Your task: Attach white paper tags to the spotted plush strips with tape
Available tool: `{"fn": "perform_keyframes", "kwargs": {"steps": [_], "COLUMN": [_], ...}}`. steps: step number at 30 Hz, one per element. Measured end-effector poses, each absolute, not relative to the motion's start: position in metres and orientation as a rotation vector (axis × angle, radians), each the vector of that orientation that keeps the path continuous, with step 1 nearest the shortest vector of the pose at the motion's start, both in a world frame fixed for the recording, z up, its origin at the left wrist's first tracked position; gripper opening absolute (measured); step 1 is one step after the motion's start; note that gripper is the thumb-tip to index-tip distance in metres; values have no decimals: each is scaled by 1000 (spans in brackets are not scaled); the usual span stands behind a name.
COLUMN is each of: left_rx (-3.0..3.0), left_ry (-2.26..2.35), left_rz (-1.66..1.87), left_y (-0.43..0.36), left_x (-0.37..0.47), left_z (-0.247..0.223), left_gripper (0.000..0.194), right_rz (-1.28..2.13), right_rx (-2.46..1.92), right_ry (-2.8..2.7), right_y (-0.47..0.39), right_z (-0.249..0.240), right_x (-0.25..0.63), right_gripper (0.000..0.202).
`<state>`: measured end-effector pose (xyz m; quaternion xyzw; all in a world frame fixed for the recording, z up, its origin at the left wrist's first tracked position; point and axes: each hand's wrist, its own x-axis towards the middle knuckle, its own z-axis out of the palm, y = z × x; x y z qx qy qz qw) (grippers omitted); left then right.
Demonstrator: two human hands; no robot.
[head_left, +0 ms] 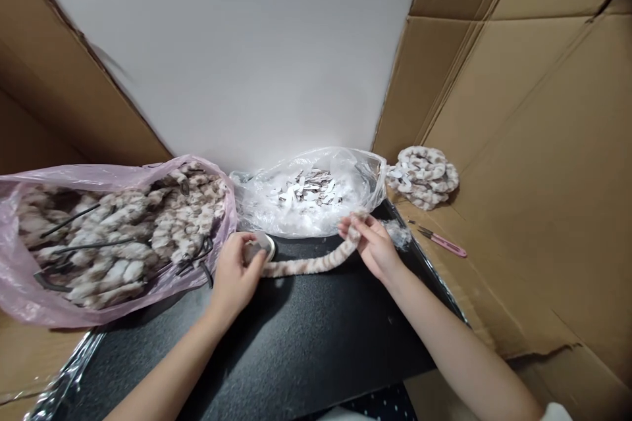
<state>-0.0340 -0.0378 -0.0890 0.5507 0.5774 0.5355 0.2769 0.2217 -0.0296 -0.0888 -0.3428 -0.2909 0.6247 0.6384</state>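
My left hand [241, 265] is closed around a round grey disc with a pale rim [269, 247], perhaps a roll; its kind is unclear. A fluffy beige-and-white strip [311, 266] runs from beside that hand across the black table. My right hand [374, 245] pinches the strip's raised right end between thumb and fingers. Behind both hands lies a clear plastic bag [247, 214] holding many small white tags [311, 189]. To the left, a pink plastic bag [224, 210] is full of similar fluffy pieces [118, 237] with dark cords.
A pink-handled cutter or snips [447, 245] lies on cardboard at the right. Behind it sits a bundle of fluffy strips [427, 177] with white tags. Cardboard walls [543, 145] flank the black table [306, 342], and a white panel [247, 46] stands at the back.
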Motion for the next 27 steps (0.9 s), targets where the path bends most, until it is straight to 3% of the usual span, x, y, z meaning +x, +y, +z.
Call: {"fn": "perform_keyframes", "kwargs": {"steps": [3,5,8,12,18,27], "left_rx": [2115,2194,1871,1318,1051,1018], "left_ry": [1632,1305,888,566,554,678], "left_rz": [1324,1132,868,841,695,531], "left_y": [-54,-58,-54,-40,-36,-14], "left_x": [-9,16,61,114,157,183], "left_z": [-80,-71,-59,-54,-81,-114], "left_gripper": [39,39,25,36,47,42], "right_rz": [1315,1130,829,492,-171,-238], "right_rx": [-841,-852,-891,-1149,-2097,-2166], "right_ry": [-993,-1274,-1551,-1606,-1648,-1729], "right_y": [-44,-51,-56,-57,-78,-68], "right_z": [-77,-67,-51,-50,-93,-110], "right_x": [210,205,211,271,398,411], "right_gripper": [22,15,11,22,28,27]}}
